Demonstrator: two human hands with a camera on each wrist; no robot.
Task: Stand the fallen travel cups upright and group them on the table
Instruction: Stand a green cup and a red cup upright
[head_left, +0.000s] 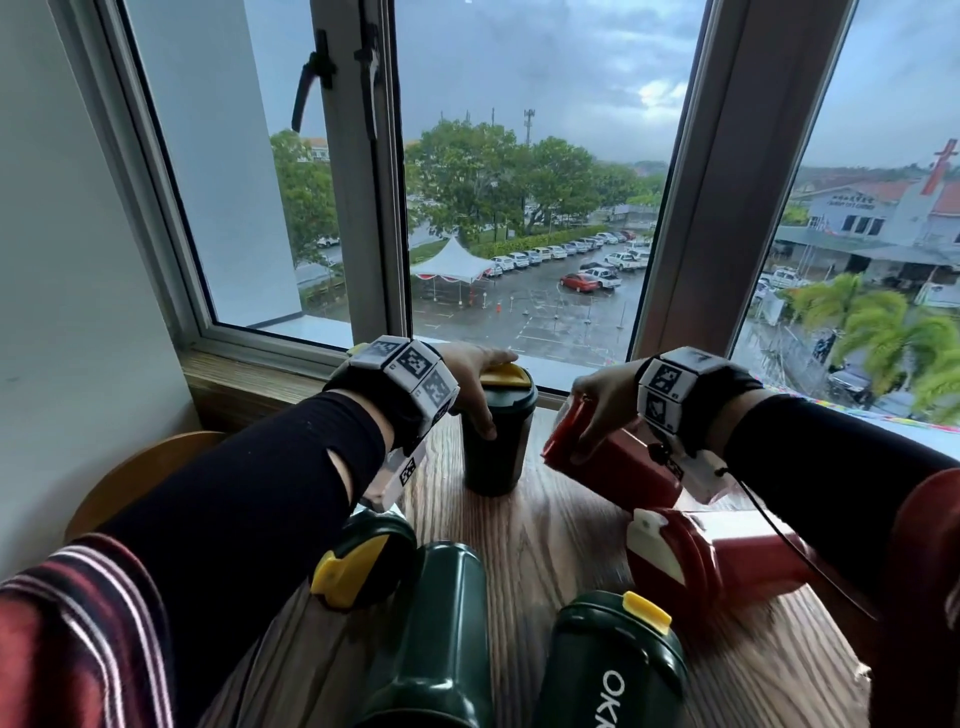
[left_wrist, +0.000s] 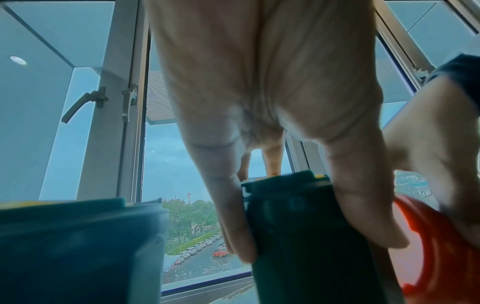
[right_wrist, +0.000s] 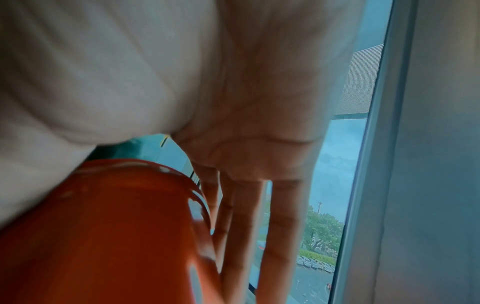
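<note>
Nearest, three green cups (head_left: 431, 639) lie on the table (head_left: 545, 525), w/ a red cup (head_left: 711, 556) fallen at right. Further back, right hand (head_left: 602, 410) wraps a tilted red cup (head_left: 613, 462), mid-lift. Left hand (head_left: 475, 384) grips the upright green cup (head_left: 498, 441) from the top, by the window sill (head_left: 249, 379). Risk, probably: the tilted cup's base skids or knocks the standing one over, since they're close.

I see black sleeves (head_left: 249, 499) on both arms, a red striped top at the shoulder (head_left: 78, 639), and white wristbands (head_left: 410, 374) of black-patterned marker tiles, with a thin black cable (head_left: 779, 530) on the right
</note>
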